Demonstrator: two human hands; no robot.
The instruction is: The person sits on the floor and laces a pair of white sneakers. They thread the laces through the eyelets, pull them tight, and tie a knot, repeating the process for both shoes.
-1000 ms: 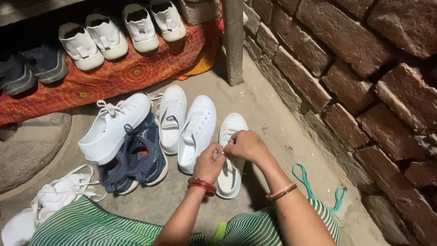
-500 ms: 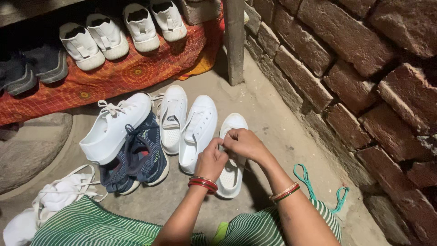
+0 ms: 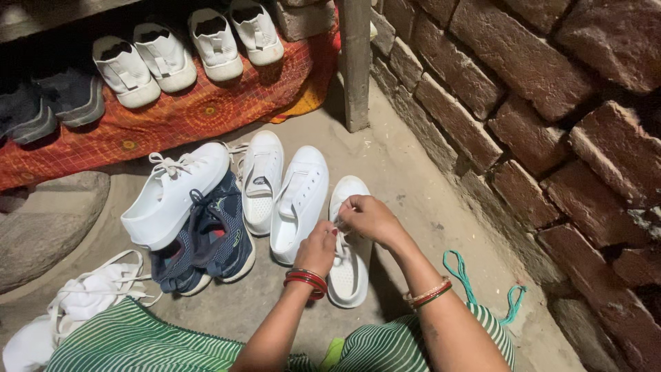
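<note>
A white shoe (image 3: 348,275) lies on the concrete floor, rightmost in a row of white shoes. Both hands are over its lacing area. My left hand (image 3: 317,249) pinches a white lace end beside the eyelets. My right hand (image 3: 370,219) grips the lace just above, fingers closed on it. The hands hide the middle of the shoe. Red bangles circle my left wrist and a red and green one my right. Two more white shoes (image 3: 297,203) lie just left of it.
A laced white sneaker (image 3: 173,194) rests on a navy sneaker (image 3: 213,238). White cloth with laces (image 3: 89,296) lies at the lower left. More shoes (image 3: 165,55) stand on an orange cloth (image 3: 172,114). A wooden post (image 3: 356,62) and brick wall (image 3: 537,117) close the right side. A teal cord (image 3: 461,272) lies by my knee.
The shoe has slid slightly nearer and both hands shifted a little on the lace, drawing it upward. Nothing else has moved.
</note>
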